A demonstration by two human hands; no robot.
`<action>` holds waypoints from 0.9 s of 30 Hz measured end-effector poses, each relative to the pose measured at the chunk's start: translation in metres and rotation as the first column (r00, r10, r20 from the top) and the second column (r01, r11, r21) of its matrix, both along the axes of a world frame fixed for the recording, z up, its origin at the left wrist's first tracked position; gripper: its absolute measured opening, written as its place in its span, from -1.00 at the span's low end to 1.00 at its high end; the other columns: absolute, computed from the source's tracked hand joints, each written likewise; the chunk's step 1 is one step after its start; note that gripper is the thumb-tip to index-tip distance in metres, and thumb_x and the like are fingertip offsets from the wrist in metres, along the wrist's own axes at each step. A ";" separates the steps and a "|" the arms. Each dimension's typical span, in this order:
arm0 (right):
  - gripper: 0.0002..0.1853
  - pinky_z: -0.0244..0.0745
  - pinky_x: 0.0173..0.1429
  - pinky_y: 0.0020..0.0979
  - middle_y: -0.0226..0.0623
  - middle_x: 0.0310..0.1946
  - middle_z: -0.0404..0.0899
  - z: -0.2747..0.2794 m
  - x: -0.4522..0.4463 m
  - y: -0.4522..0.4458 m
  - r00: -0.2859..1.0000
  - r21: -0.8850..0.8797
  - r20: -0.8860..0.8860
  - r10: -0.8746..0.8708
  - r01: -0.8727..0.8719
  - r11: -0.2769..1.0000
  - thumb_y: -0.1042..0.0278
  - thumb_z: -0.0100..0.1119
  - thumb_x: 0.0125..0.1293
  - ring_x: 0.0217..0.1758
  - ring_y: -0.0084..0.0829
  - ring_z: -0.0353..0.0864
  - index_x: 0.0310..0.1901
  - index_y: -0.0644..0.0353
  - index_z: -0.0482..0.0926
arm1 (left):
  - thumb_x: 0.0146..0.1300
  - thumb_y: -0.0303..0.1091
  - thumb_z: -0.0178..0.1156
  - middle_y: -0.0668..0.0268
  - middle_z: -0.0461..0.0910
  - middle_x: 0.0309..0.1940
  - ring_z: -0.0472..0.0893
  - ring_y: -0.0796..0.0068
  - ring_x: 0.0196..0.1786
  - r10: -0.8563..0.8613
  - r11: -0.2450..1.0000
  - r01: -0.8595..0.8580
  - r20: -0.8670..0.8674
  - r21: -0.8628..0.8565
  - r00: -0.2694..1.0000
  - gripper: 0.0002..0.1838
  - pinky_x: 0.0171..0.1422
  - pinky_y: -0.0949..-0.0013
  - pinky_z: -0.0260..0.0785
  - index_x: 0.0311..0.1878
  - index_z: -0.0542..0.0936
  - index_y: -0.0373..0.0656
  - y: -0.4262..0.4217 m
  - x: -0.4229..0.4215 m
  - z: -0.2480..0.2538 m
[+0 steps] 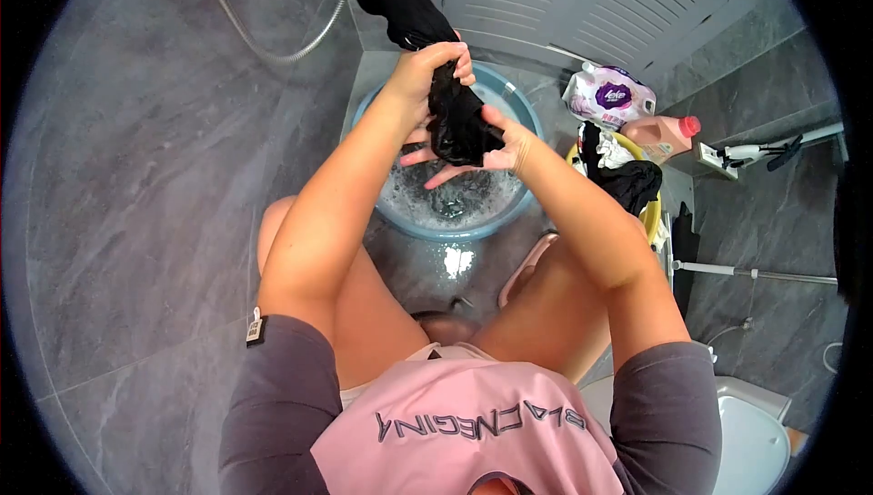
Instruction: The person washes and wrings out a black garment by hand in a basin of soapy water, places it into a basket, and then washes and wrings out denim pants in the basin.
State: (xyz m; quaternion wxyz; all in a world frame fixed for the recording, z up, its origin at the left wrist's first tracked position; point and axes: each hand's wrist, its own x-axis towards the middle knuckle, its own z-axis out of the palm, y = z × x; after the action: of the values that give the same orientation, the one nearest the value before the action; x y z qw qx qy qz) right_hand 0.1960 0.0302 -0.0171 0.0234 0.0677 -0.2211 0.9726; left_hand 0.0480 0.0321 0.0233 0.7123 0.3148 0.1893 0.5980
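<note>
A black, wet-looking garment (414,18) stretches up and to the left, bunched in my hands above a blue basin (436,233). My left hand (429,72) is closed round its middle. Lower down, my right hand (500,145) holds the bunched lower part, thumb on top and fingers reaching out beneath it. The garment's exact kind is unclear from its folds. Sudsy water (409,195) lies in the basin under my hands, with a dark patch near its middle.
Right of the basin, a yellow tub (652,218) holds black and white clothes (627,181). Behind it are a pink bottle with a red cap (664,136) and a white-purple package (611,95). A shower hose (273,57) hangs upper left; a grey slatted panel (582,4) stands behind.
</note>
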 end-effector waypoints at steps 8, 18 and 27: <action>-0.46 0.60 -0.27 -0.37 0.18 0.19 0.22 0.015 -0.004 -0.009 0.968 0.121 0.204 -0.148 0.125 0.985 0.35 0.14 0.18 0.11 0.07 0.42 0.17 0.20 0.20 | 0.07 -0.51 0.12 0.33 0.39 -0.60 0.35 0.55 -0.56 0.054 0.998 -0.042 -0.313 0.042 0.948 -0.90 -0.41 0.45 0.25 -0.36 0.39 -0.19 -0.002 -0.005 0.003; -0.54 0.28 -0.44 -0.62 -0.15 -0.17 0.34 0.013 -0.003 -0.012 0.994 -0.141 0.080 -0.078 0.089 0.986 0.32 0.14 0.19 -0.33 -0.49 0.29 0.09 0.19 0.24 | 0.05 -0.51 0.15 0.35 0.41 -0.58 0.37 0.56 -0.58 0.062 0.993 -0.033 -0.260 0.118 0.964 -0.85 -0.42 0.44 0.27 -0.32 0.39 -0.18 -0.004 -0.007 0.008; -0.84 -0.04 -0.73 -0.60 -0.44 -0.55 0.36 0.006 -0.014 -0.012 0.724 0.476 0.526 -0.446 0.184 0.860 0.36 0.19 0.10 -0.66 -0.63 0.29 -0.36 0.17 0.42 | 0.01 -0.43 0.24 0.34 0.48 -0.63 0.46 0.51 -0.58 0.303 0.947 -0.304 -0.589 0.100 0.749 -0.87 -0.47 0.44 0.29 -0.55 0.49 -0.20 -0.001 -0.001 -0.026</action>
State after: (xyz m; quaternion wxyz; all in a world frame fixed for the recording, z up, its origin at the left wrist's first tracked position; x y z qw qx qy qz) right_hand 0.1823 0.0178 -0.0108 0.1043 -0.2916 -0.4141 0.8559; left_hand 0.0473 0.0314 -0.0030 0.5099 0.4512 0.4529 0.5756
